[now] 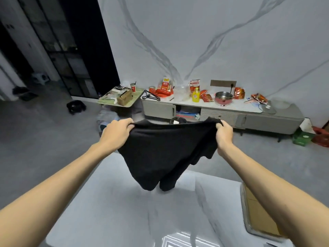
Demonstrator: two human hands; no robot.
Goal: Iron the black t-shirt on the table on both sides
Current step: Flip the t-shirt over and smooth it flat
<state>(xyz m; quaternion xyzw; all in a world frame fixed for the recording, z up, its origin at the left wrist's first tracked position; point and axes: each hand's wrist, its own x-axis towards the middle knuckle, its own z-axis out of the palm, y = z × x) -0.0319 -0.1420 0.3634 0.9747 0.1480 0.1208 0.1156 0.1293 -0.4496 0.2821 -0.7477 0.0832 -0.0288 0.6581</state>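
- The left grip (116,132) and right grip (224,134), both bare hands, are each clamped on a bunched top edge of the soft black t-shirt (165,152). The shirt hangs in the air at centre frame, and its lower folds sag close over the far edge of the worktop.
- Likely risk: the cloth droops in doubled folds, so if it is lowered as it hangs it could land creased, and ironing would press those creases in.
- Likely risk: the glossy pale grey marble-patterned worktop (124,211), from centre to 6 o'clock, looks slick and unpadded. The fabric may slide on it, and heat may not suit it.
- No iron is in view, so pressing has probably not begun.
- At 4 o'clock a flat brown cardboard piece (261,216) lies at the worktop's edge, where a trailing hem could snag.
- At 1 o'clock a long low grey cabinet (267,118) carries a pink electric pot (223,98), a yellow bottle (195,94) and red food packets.
- At 11 o'clock is a dark glass partition (71,50). The floor (35,139) is grey.
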